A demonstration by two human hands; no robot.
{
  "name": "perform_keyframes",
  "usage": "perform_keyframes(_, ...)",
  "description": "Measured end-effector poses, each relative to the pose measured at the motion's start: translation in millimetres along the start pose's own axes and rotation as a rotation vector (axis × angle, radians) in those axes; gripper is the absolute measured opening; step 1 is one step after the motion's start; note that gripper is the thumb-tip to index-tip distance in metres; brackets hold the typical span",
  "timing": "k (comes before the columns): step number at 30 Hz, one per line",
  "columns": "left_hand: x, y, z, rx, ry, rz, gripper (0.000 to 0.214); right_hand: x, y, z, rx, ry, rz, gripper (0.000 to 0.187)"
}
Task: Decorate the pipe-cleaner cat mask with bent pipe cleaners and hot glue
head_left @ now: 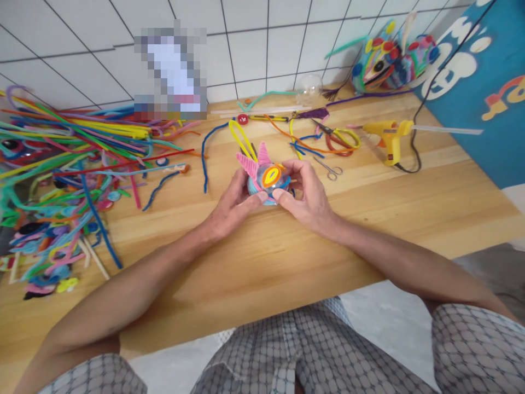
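Note:
Between my two hands sits a clear plastic ball [264, 178] decorated with pipe cleaners, held just above or on the wooden table. It has pink pointed ears, an orange and yellow eye shape on top, and blue strands at the right. My left hand [237, 197] wraps its left side, thumb on the front. My right hand [305, 194] grips the right side, thumb at the front and fingers curled by the blue strand. Just behind the ball lies a yellow pipe cleaner loop [241, 139]; whether it is attached is unclear.
A heap of pipe cleaners [102, 134] covers the table's left. Behind are a red button [243, 119], a yellow cutter [268, 118], red-handled scissors [338, 142] and small scissors [331, 171]. A yellow glue gun [389, 141] lies right, its cord trailing. Decorated figures [383, 63] stand at the wall.

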State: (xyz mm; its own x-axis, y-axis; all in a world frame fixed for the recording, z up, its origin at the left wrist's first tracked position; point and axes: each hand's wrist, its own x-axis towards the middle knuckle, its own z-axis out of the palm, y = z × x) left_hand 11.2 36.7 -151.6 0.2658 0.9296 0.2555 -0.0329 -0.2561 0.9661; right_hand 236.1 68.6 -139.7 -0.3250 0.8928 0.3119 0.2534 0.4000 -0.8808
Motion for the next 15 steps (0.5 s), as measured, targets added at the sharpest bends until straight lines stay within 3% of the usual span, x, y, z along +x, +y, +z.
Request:
perform_keyframes(7, 0.4, -2.0, 2.8, -0.026, 0.065, -0.016, 0.069, -1.3, 2.1, 0.7, 0.034, -0.01, 0.034, 0.064)
perform_keyframes(15, 0.8, -3.1, 0.2, -0.061, 0.044, -0.025, 0.076, -4.0, 9.7, 2.4, 0.098, -0.056, 0.041, 0.071)
